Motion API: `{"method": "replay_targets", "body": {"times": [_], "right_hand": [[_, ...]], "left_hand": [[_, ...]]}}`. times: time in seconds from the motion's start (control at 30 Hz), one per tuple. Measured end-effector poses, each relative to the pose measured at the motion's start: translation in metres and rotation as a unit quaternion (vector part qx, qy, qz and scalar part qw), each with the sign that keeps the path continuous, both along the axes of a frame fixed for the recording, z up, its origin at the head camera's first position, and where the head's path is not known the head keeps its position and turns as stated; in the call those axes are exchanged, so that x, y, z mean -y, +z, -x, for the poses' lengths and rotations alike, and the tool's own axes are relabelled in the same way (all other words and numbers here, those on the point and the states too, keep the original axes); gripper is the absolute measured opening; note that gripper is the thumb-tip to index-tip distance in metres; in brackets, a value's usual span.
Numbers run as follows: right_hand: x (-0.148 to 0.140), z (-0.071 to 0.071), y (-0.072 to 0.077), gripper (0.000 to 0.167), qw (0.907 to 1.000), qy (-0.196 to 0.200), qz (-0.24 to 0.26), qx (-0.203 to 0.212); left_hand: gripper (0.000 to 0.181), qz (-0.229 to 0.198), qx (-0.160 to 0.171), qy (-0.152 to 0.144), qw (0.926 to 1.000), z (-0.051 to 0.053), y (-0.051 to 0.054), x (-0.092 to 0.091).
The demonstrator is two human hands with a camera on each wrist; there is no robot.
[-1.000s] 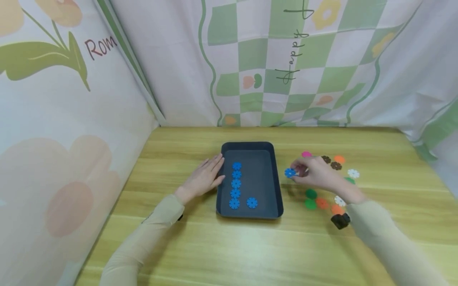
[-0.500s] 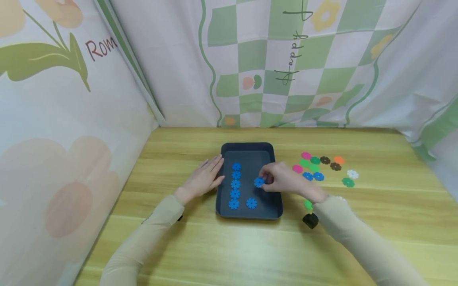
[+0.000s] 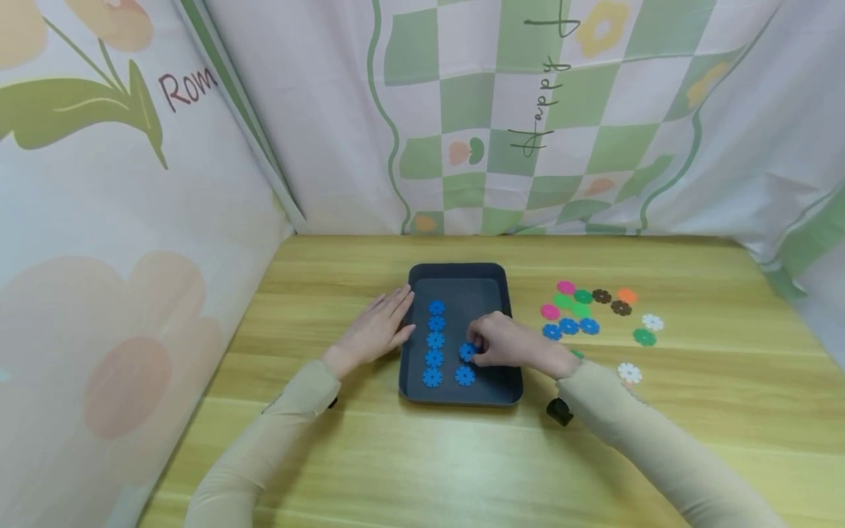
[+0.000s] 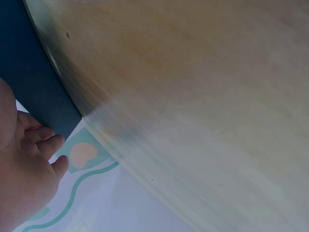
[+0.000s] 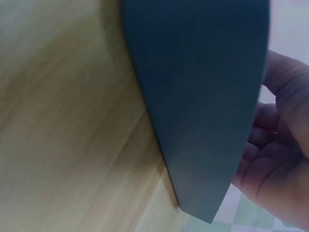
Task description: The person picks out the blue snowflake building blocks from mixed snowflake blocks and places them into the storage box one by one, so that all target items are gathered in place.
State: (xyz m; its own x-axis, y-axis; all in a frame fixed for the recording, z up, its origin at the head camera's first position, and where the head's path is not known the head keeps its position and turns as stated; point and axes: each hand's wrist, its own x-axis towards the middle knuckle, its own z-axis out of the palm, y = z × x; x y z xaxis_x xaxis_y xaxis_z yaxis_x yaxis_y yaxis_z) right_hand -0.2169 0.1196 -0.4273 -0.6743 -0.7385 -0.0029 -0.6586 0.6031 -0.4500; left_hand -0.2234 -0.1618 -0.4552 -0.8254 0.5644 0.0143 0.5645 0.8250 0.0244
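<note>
A dark grey tray (image 3: 455,293) stands on the wooden table, with a column of several blue notched discs (image 3: 435,340) along its left side. My right hand (image 3: 505,341) is over the tray's right half and pinches a blue notched disc (image 3: 467,352) between thumb and fingertips, just behind another blue disc (image 3: 465,376) that lies flat. My left hand (image 3: 372,326) rests with extended fingers on the tray's left rim. In the right wrist view the tray wall (image 5: 203,96) hides the fingertips of the right hand (image 5: 285,140).
Right of the tray lie loose notched discs: pink (image 3: 550,312), green (image 3: 644,337), brown (image 3: 621,307), orange (image 3: 626,295), white (image 3: 630,372) and blue (image 3: 589,326). A patterned curtain (image 3: 462,198) hangs along the table's back edge.
My right hand has carried the blue disc leftward from beside the loose discs into the tray, then nearer the front, to behind the single blue disc. My left hand stays on the rim.
</note>
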Motion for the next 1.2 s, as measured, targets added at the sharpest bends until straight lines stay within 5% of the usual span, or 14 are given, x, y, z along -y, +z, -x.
{"method": "replay_targets", "body": {"times": [0.6, 0.9, 1.07, 1.2], "right_hand": [[0.007, -0.005, -0.007, 0.019, 0.9979, 0.001, -0.052, -0.039], [-0.005, -0.001, 0.0, 0.016, 0.9972, 0.011, 0.023, -0.071], [-0.038, 0.01, 0.017, 0.013, 0.9925, -0.031, 0.066, -0.098], [-0.078, 0.016, 0.023, 0.014, 0.9906, -0.091, 0.06, -0.083]], "left_hand": [[0.066, -0.013, 0.005, 0.0, 0.9999, -0.001, 0.0, 0.0], [0.066, -0.012, 0.001, -0.004, 0.9999, 0.0, -0.001, 0.001], [0.066, -0.011, -0.004, -0.004, 0.9999, 0.0, -0.001, 0.001], [0.066, -0.007, -0.006, -0.004, 0.9999, 0.0, -0.001, 0.001]]}}
